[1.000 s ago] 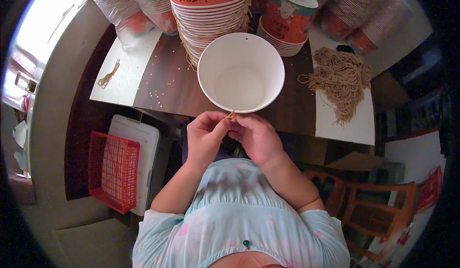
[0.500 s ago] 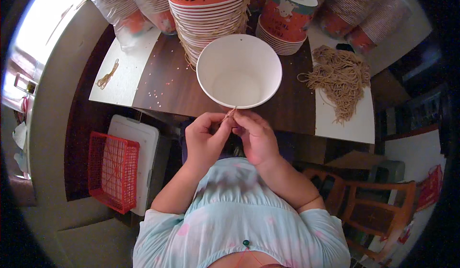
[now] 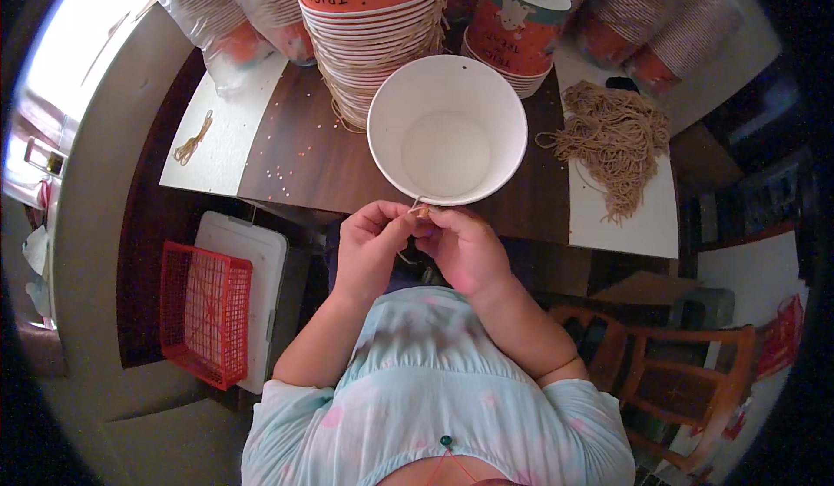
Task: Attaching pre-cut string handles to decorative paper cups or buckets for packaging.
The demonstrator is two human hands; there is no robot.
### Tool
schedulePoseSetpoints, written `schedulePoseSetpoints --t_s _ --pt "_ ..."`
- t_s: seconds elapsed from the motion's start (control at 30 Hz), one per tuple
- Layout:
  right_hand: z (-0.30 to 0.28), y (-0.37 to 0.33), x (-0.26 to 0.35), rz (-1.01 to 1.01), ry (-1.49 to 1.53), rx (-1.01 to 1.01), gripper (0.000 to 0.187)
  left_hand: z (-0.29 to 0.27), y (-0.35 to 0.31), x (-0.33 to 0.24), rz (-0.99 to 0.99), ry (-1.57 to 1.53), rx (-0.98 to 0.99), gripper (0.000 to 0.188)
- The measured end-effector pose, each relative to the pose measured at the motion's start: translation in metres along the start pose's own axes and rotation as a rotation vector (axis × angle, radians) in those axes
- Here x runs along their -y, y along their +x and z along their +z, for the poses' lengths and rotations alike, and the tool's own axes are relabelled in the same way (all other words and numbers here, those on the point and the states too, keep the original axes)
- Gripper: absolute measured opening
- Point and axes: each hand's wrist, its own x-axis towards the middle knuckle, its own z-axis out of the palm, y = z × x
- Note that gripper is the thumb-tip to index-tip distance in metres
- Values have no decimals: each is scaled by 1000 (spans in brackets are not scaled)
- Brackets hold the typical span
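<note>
Here, we pinch the cord [image 3: 422, 211] at six o'clock on the white bucket [image 3: 447, 130], left hand [image 3: 372, 243] and right hand [image 3: 469, 247] both nearly closed; we should pull evenly, without jerking

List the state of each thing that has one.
White-lined bucket: open, mouth toward camera
Thin cord: at bucket's near rim
Left hand: pinching cord
Right hand: pinching cord
Tall bucket stack: nested, rim-down
Short bucket stack: nested, rim-down
Cord heap: loose, tangled
</note>
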Motion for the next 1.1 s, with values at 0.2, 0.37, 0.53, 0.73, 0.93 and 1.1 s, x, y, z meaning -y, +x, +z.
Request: schedulePoseSetpoints --t_s 0.2,0.37,0.53,0.73,0.93,1.1 --pt "0 0 -2 74 174 83 14 9 -5 1 252 366 -11 7" --pt "0 0 -6 -27 46 -4 14 17 -7 3 539 510 -172 17" --pt "2 0 -7 -53 -4 -31 16 15 -5 -2 844 816 -82 28" --pt "-2 0 -5 -39 7 -106 17 17 0 -6 1023 980 -129 16" --pt "1 -5 5 -138 -203 -138 14 1 4 -23 196 153 123 9" --pt "9 -6 7 -197 -280 -134 17 16 -3 -23 474 387 66 16"
